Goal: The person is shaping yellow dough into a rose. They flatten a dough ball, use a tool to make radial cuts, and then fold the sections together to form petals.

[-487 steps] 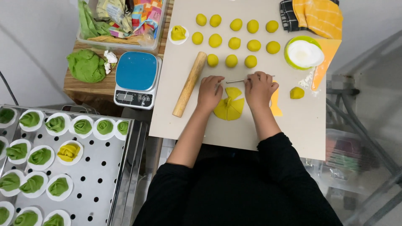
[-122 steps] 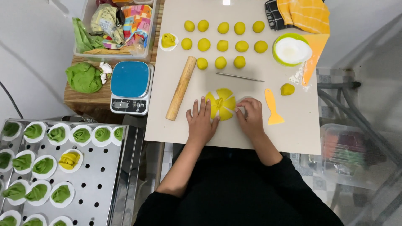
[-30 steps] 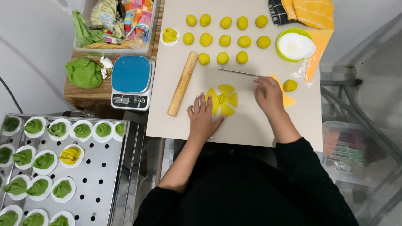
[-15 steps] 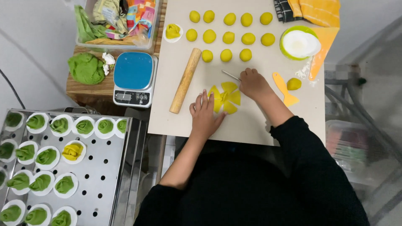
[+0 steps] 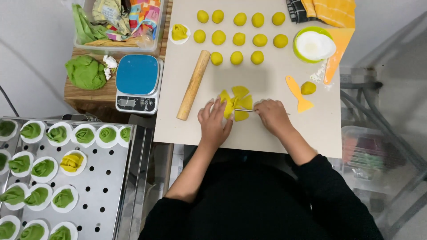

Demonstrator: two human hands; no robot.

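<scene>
13 dough balls [image 5: 239,38], 1 rolling pin [image 5: 193,85]; left hand [image 5: 214,123] flat on dough flower [image 5: 236,103], right hand [image 5: 272,116] pinching thin stick [image 5: 246,110].

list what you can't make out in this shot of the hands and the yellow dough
- Head view: the thin rod runs under the right hand, so its grip and far end are hidden.
- The dough edge nearest the left hand is covered by the fingers.
- The scale display is too small to read.
- The tray is cut off by the left and bottom edges.
</scene>
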